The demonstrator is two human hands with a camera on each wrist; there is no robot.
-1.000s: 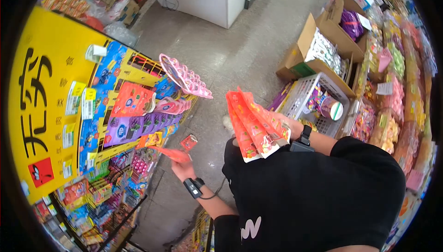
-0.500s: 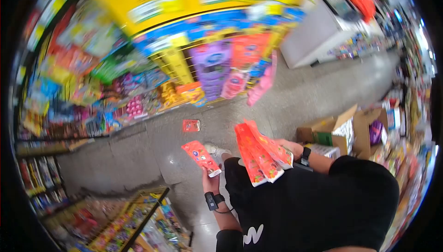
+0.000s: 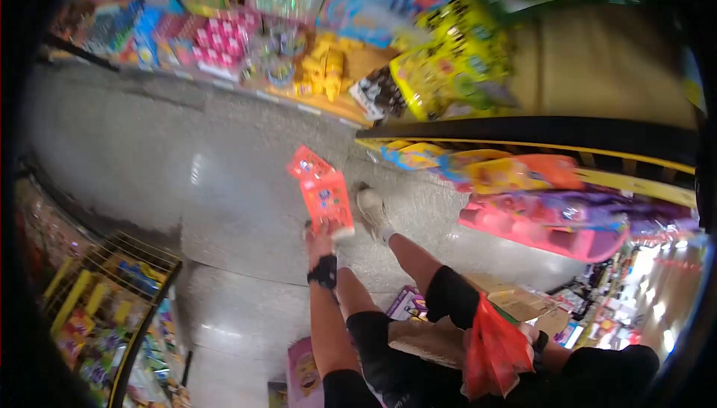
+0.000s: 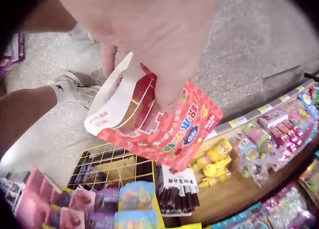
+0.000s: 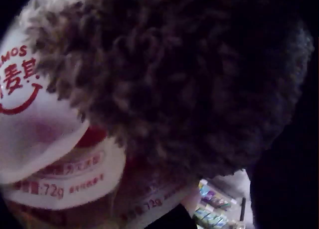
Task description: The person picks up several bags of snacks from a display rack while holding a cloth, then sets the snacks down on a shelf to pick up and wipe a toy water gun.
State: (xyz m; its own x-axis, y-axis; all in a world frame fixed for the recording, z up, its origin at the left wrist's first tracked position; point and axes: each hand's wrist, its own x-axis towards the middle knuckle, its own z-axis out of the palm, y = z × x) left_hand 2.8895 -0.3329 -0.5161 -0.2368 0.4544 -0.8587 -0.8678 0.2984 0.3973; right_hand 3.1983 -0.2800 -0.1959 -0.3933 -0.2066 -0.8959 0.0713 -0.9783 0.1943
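Note:
My left hand pinches a red candy pouch low over the floor. Thumb and fingers grip the pouch near its white-edged end in the left wrist view. A smaller red packet lies on the floor just beyond, partly overlapped by the held pouch. At the lower right, my right hand holds several red pouches in a bunch against the dark clothing. White pouch ends printed with 72g show in the right wrist view, where a dark brown curly mass covers most else.
A shelf with yellow candy packs runs along the far side. A hanging rack with a pink tray pack juts in from the right. A wire rack stands at left. My shoe is close to the pouch.
The head view has swung along the aisle and come lower over the floor. My left hand has carried its pouch down to the packet on the floor. The right hand keeps its bunch.

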